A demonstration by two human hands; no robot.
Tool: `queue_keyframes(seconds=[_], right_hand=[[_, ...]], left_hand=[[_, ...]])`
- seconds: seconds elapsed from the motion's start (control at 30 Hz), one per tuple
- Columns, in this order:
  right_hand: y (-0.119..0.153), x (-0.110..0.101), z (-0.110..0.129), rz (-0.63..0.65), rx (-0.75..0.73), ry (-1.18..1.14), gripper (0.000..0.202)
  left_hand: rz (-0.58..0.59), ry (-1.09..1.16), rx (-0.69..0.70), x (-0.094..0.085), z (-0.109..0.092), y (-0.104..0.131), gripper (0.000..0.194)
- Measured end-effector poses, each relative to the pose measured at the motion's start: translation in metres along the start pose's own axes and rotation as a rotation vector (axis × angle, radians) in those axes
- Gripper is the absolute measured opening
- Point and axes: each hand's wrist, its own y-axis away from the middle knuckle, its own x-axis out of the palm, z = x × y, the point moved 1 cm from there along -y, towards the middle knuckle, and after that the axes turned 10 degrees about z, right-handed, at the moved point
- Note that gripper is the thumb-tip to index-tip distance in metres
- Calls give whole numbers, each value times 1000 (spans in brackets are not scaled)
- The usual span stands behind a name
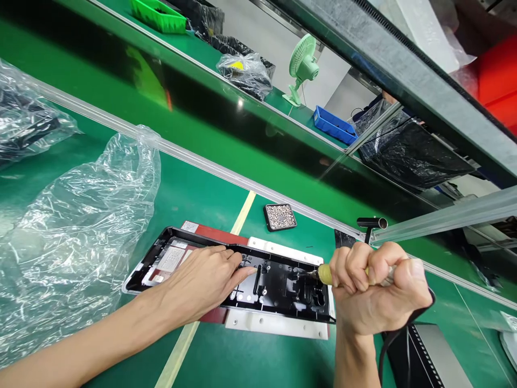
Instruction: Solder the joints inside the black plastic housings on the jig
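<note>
The black housing (278, 291) lies open side up on the green bench (230, 361), slanting across a red board (216, 233), with a white strip (283, 250) along its far side and another white strip (278, 324) along its near side; a printed label (172, 258) shows inside its left end; the left hand (208, 277) rests palm down over the middle of the housing, loosely open, fingers together and thumb stretched out to the right, gripping nothing; the right hand (377, 285) is closed in a fist around a yellow-handled tool (325, 274), whose thin metal shaft points left into the right part of the housing; whether its tip touches the plastic cannot be told; a black cable (383, 350) hangs in a loop below the right hand, near a grey-and-black panel (436, 355); beyond the housing stands a small black tray (267, 220) full of tiny metallic pieces (281, 214); a clear plastic bag (92, 210) spreads over the left side of the bench; yellow tape (244, 213) runs under the board; past the metal rail (194, 160) are a light green fan (304, 59), a blue bin (333, 125) and a bright green bin (159, 20)
</note>
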Motion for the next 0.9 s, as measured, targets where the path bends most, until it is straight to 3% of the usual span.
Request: queue_keyframes(seconds=[0.3,0.9], right_hand=[[1,3,-1,-69,-21,55,39],[1,5,-1,-58,-28,58,40]], left_hand=[[14,-17,-17,-1,0,-1,50],[-28,-4,0,-1,0,0,48]])
